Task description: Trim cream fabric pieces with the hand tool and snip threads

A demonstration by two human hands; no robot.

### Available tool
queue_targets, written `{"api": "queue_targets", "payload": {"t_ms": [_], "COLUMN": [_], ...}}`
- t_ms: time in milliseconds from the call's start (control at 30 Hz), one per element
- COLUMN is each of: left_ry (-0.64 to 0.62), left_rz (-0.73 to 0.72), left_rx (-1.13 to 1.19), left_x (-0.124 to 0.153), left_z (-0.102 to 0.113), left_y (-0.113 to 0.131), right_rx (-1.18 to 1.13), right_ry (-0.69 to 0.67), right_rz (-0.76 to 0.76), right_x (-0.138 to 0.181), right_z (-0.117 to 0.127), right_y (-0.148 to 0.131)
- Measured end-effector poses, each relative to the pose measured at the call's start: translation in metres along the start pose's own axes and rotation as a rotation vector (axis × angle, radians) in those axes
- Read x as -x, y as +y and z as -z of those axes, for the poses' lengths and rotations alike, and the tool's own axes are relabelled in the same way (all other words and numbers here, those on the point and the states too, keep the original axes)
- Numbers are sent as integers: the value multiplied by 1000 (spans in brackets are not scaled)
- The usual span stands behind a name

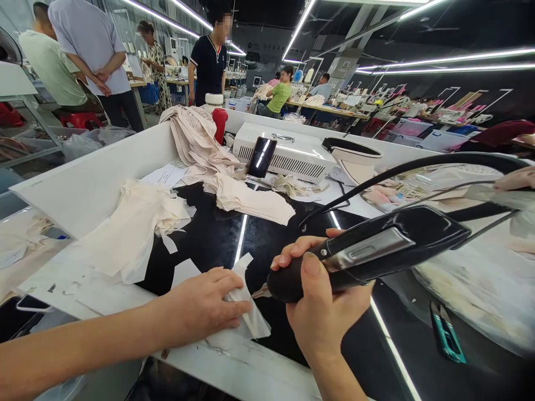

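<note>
My right hand (326,301) is wrapped round a black corded hand tool (355,253) with a long silver metal lever on its side. Its metal tip points left and sits close to a cream fabric piece (251,312). That piece lies near the front edge of the glossy black table surface (284,334). Fingers bent, my left hand (213,301) grips and presses the fabric; what lies under the palm is hidden. Behind it are a stack of cream fabric pieces (251,200) and a looser cream pile (134,223).
A black cable (401,167) arcs off right, near part of another hand (518,178). Green-handled thread snips (447,333) lie at right beside a plastic bag (472,284). At the back are a phone (262,157), a white vented box (288,147) and a red bottle (219,125).
</note>
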State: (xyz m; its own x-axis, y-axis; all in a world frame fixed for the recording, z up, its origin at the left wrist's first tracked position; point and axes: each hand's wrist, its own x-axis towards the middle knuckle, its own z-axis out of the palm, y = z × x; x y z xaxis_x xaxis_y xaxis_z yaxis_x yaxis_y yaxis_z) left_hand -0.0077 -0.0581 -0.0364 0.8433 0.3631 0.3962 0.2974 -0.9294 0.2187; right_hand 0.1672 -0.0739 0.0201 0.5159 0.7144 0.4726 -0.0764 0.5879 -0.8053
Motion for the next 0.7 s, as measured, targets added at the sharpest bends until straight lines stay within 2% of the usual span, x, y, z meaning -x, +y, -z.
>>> {"api": "queue_targets", "payload": {"t_ms": [300,467,567,700], "left_ry": [-1,-71,-86,-115], "left_rz": [20,96,89,-65], "left_rx": [-1,62,101,176], "left_x": [0,-3,-11,-27], "left_z": [-2,9,14,14], "left_y": [3,8,-6,-41], "right_rx": [-21,4,-13,-25], "right_ry": [-9,-6,-20,-30], "right_rz": [-2,-19,3,23], "right_x": [-2,-2,-2,-1], "right_z": [-5,-3,-1,1], "right_y": [5,5,5,6]}}
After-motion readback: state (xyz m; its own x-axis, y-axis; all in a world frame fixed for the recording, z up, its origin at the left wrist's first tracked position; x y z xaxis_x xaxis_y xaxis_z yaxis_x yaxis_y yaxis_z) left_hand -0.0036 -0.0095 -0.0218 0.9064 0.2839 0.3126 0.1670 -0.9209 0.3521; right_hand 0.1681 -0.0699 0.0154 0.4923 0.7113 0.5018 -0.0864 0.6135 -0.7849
